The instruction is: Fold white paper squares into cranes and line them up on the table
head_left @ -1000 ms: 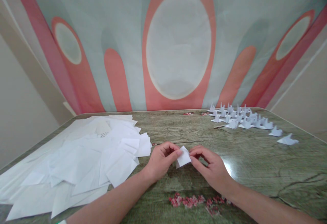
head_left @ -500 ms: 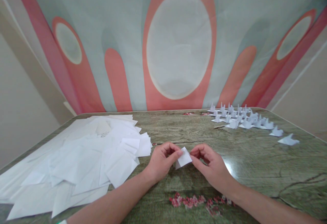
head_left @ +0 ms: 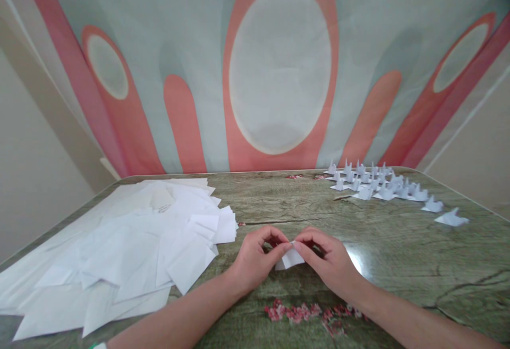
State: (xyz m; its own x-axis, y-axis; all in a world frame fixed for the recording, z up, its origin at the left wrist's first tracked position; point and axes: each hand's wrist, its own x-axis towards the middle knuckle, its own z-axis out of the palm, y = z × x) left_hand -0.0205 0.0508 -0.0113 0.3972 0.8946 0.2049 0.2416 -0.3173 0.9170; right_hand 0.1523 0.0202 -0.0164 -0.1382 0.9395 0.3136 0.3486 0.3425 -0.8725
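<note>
Closely, the thumb and fingers of the left hand pinched the upper edge of a small folded paper, and those of the right hand pinched the same edge from the other side. The two thumb tips nearly met at the top of the paper, with the other fingers curled behind them, partly hidden. Below the thumbs the white paper showed a crease, with its faces slanting apart on either side. Whether its lower edge touched the table could not be told.

Both forearms came in from the near edge, and a pale band showed at the left one, cut off by the frame. Between the forearms, pink blossoms were printed on the wood-patterned table top.

To the left of the left hand lay a broad, loose heap of white sheets, overlapping at many angles, the smaller ones on the side nearest the hand. Well away, at the far right, white folded figures stood clustered with pointed tips up; two sat nearer, trailing off toward the right edge. Behind the table rose a coral and grey-green backdrop with a large pale oval.
</note>
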